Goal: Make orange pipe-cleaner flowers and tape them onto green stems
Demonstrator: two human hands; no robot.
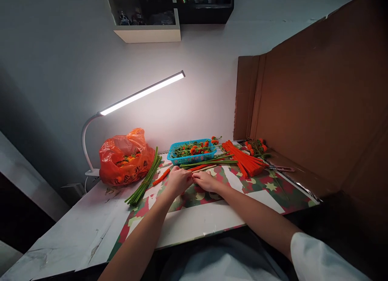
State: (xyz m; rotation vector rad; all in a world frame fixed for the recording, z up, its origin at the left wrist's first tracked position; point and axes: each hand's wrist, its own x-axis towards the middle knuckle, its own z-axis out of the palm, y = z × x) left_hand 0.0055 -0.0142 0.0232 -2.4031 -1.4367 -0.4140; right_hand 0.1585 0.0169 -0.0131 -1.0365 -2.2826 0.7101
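Observation:
My left hand point(179, 180) and my right hand point(206, 180) meet over the middle of the table, fingers closed and fingertips together. Whatever is pinched between them is too small or hidden to make out. Just beyond the fingers is a thin beige stick point(209, 167); I cannot tell if a hand touches it. Orange fuzzy stems point(198, 167) and long green stems point(218, 163) lie behind it. Left of my left hand is a short orange fuzzy piece point(161, 177). A blue basket point(178, 157) holding orange flowers with green stems stands behind the hands.
A bundle of green stems point(145, 182) lies left, beside an orange plastic bag point(125, 163). To the right are a bundle of orange pipe cleaners point(245, 159), orange flowers point(257, 146) and scissors point(283, 168). A lit lamp point(142, 94) overhangs; cardboard point(315, 99) walls the right side.

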